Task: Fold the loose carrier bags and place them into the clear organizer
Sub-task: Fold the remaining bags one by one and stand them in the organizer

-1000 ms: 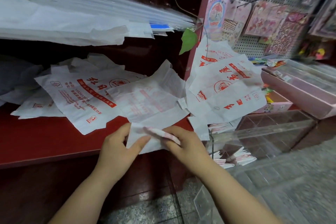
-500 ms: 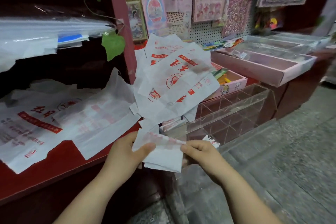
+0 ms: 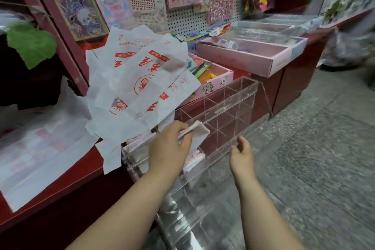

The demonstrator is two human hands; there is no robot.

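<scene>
- The clear organizer point(image 3: 246, 95), an acrylic box split by see-through dividers into open-topped compartments, stands against the front of the red table point(image 3: 60, 184); every place below is given from it.
- The left hand point(image 3: 170, 145) is over the organizer's near left part. Its grip is clamped on a folded bag point(image 3: 199, 132), with fingers curled over the top and the thumb hidden beneath.
- The folded bag is a small white packet with red print along one edge. It is held just above the rim of a left compartment, and its free corner points towards the middle dividers.
- Below that hand, inside the organizer's near left compartment, stored folded bags point(image 3: 193, 158) stand on edge, white with red marks.
- The right hand point(image 3: 241, 154) is at the organizer's front wall, right of the left hand. Its grip is apart and holds nothing, the fingers loosely bent. Whether the fingertips touch the acrylic cannot be told.
- The loose carrier bags point(image 3: 142, 79), white with red print, lie fanned on the table to the organizer's left, and their lower edges hang over its left end.
- More bags point(image 3: 40, 148), blurred, lie farther left of the organizer on the same table.
- Just behind the organizer sits a pink box point(image 3: 218, 81) with cartoon figures.
- Farther behind it lies a long pink tray point(image 3: 243, 61).
- A pegboard point(image 3: 182, 24) hung with sticker sheets rises behind both.
- A grey stone floor point(image 3: 314, 148) lies to the organizer's right.
</scene>
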